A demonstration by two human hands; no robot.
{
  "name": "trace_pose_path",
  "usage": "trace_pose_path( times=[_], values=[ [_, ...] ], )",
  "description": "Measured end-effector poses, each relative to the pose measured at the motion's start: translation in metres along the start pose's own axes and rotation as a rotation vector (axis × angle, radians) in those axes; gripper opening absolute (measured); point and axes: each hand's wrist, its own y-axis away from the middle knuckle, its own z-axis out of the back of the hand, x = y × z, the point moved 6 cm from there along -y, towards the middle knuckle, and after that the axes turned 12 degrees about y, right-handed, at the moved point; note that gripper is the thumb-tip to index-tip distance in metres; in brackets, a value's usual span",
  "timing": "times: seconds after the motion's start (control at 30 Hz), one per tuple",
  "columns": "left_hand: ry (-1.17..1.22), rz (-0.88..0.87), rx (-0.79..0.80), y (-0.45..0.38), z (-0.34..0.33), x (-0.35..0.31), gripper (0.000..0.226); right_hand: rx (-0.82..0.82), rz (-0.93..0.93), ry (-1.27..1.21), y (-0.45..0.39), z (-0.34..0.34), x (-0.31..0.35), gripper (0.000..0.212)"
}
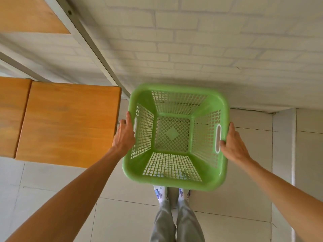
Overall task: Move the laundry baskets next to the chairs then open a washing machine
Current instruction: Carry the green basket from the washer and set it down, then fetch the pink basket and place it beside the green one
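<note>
Head view, looking down, with the green laundry basket [175, 137] as reference. Far left of the basket, wooden seats [68, 123] with light orange-brown tops sit side by side, the nearest one ending just beside the basket's left rim; a pale metal bar [90, 49] runs diagonally above them toward the basket's far left corner. The left hand [125, 135] is against the outside of the basket's left wall at the handle slot, forefinger stretched along the rim and the other fingers curled; whether they pass through the slot cannot be told. The basket itself is square, perforated on all four walls and the base, empty, and appears held above the tiled floor [122, 215], slightly tilted, its far rim close to the white brick wall [192, 49]. Directly below the basket's near rim, two feet in white patterned socks [160, 193] and grey trouser legs [176, 222] stand on the tiles. The right hand [233, 144] grips the basket's right rim beside the white-edged handle slot [218, 138], thumb over the edge. Right of the basket, the floor tiles meet a pale vertical edge [293, 145].
</note>
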Motion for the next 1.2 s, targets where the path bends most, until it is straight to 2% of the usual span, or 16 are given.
trace_pose_path(
  times=[0.23, 0.33, 0.47, 0.57, 0.77, 0.9, 1.03, 1.2],
  values=[
    [0.000, 0.005, -0.006, -0.014, 0.003, 0.005, 0.088, -0.028, 0.032, 0.019, -0.001, 0.005, 0.013, 0.084],
    [0.032, 0.029, 0.016, -0.007, 0.015, -0.008, 0.092, -0.042, 0.026, 0.044, 0.014, 0.017, 0.017, 0.088],
    [-0.003, 0.021, 0.079, 0.027, 0.059, -0.046, 0.092, -0.060, 0.042, 0.066, 0.062, 0.061, 0.028, 0.086],
    [-0.021, 0.033, 0.085, 0.070, 0.114, -0.094, 0.087, -0.051, -0.024, 0.023, 0.122, 0.119, 0.035, 0.083],
    [-0.121, -0.253, 0.203, 0.149, 0.192, -0.206, 0.082, -0.067, -0.171, -0.127, 0.256, 0.211, 0.025, 0.074],
    [-0.258, -0.453, 0.222, 0.193, 0.212, -0.289, 0.081, -0.175, -0.310, -0.234, 0.338, 0.236, -0.015, 0.063],
    [-0.404, -0.620, 0.291, 0.244, 0.182, -0.359, 0.082, -0.205, -0.400, -0.283, 0.419, 0.221, -0.073, 0.055],
    [-0.585, -0.845, 0.456, 0.341, 0.100, -0.427, 0.079, -0.230, -0.622, -0.431, 0.535, 0.157, -0.164, 0.057]
  ],
)
